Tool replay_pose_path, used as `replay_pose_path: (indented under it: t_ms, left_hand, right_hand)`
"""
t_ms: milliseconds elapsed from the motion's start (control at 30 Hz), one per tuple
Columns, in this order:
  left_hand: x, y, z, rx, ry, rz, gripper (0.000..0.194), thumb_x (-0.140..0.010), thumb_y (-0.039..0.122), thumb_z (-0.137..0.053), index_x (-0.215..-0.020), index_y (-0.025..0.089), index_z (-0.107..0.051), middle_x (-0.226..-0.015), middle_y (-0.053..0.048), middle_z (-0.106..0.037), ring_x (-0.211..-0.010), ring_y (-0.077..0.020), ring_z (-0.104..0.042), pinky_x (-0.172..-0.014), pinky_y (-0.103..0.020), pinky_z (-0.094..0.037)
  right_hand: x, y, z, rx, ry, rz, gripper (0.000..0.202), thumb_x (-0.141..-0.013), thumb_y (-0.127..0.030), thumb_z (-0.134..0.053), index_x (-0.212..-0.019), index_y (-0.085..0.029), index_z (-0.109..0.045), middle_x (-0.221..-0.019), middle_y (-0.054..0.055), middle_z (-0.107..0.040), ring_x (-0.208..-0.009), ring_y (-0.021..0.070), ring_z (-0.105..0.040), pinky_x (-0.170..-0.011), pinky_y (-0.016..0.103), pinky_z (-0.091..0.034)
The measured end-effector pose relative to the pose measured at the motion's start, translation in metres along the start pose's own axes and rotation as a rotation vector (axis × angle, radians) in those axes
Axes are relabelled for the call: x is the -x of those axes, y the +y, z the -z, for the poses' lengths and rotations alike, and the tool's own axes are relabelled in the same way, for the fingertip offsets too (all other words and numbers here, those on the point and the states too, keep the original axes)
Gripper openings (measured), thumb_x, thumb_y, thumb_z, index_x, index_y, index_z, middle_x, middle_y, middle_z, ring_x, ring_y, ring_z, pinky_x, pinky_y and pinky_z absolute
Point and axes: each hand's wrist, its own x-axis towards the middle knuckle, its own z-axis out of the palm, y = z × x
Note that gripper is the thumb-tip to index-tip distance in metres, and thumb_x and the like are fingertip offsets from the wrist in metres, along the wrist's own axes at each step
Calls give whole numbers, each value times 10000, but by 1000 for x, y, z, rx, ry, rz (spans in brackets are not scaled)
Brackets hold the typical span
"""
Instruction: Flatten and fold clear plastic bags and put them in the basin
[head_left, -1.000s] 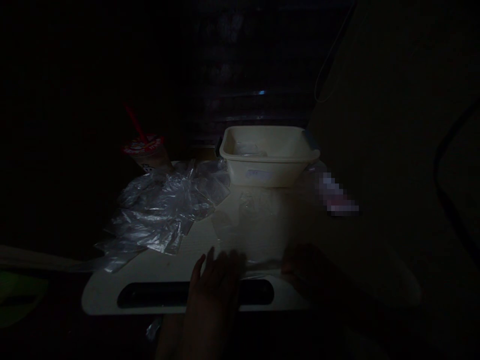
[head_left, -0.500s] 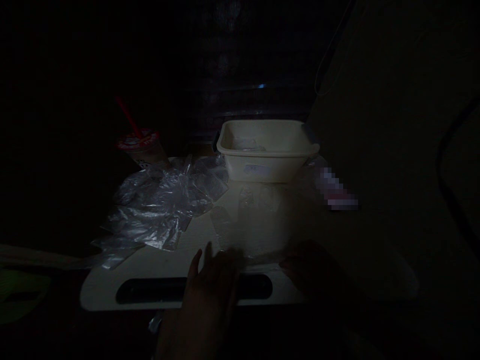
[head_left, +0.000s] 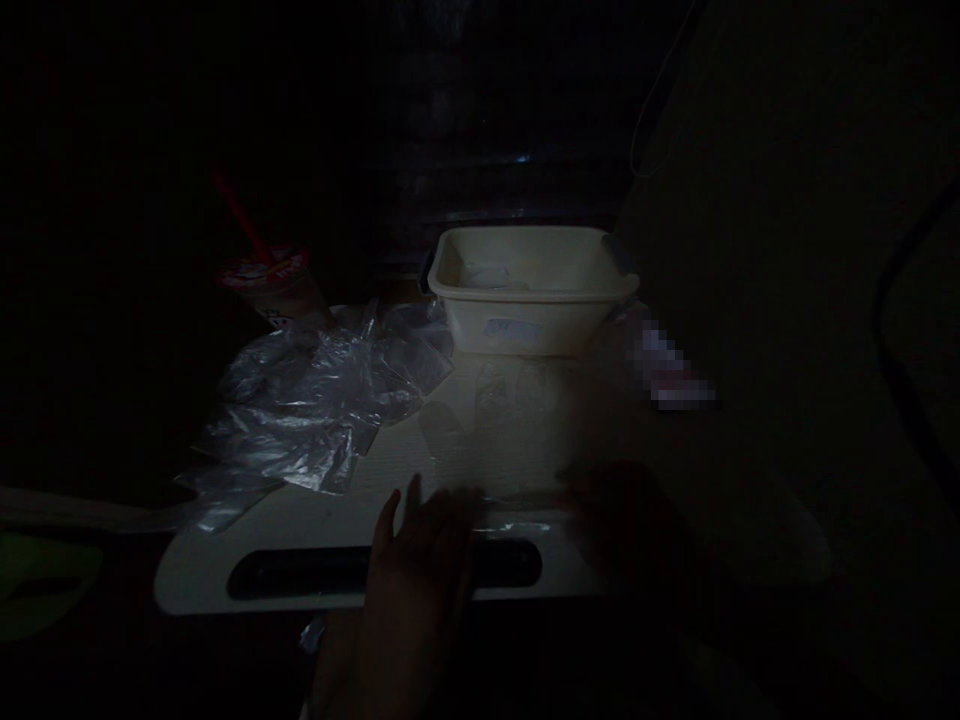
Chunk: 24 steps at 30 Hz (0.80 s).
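Note:
The picture is very dark. My left hand [head_left: 424, 545] is at the front edge of a small white table [head_left: 315, 515], over its dark slot. Two of its fingers point up; the others touch the near left part of a clear plastic bag [head_left: 517, 440] lying flat. My right hand [head_left: 615, 510] is in deep shadow at the bag's near right side, its fingers hardly visible. Behind the bag stands a cream plastic bin [head_left: 525, 325] with clear plastic inside. A pile of crinkled clear bags [head_left: 307, 400] covers the table's left side.
A drink cup [head_left: 277, 285] with a red straw stands at the back left. Beyond the bin's right side lies a blurred-out item [head_left: 671, 370]. A green object [head_left: 45, 585] shows at the lower left, and a dark cable [head_left: 885, 340] hangs at the right.
The whole scene sits slightly higher in the view. My right hand is a little higher in the picture; my left hand has hardly moved at the bag.

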Motion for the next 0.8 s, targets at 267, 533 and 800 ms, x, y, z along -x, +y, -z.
replay_pose_path:
  t_ms: [267,533,800]
  left_hand:
    - [3,-7,3,-72,-44,-119,307,-772,139,-420,-1051,223,-516,-1058,-39,-580,-1001,-225,-506,-876,-509,-312]
    - [11,-22,2,-122,-63,-209,373,-732,104,-449,-1084,222,-489,-1083,-37,-565,-1080,-270,-427,-852,-534,-342]
    - [14,-16,10,-60,-59,-106,403,-755,81,-385,-1140,190,-430,-1170,-57,-494,-1140,-241,-358,-868,-495,-347]
  right_hand:
    - [-5,5,-4,7,-142,-33,249,-775,-272,-372,-785,-280,-620,-689,40,-612,-712,209,-532,-628,355,-370]
    - [1,7,-5,9,-164,-39,274,-772,-292,-349,-808,-294,-620,-703,41,-621,-681,206,-539,-614,361,-378]
    - [8,4,-4,18,-139,-8,251,-767,-278,-373,-831,-268,-616,-768,36,-633,-715,202,-555,-647,368,-395]
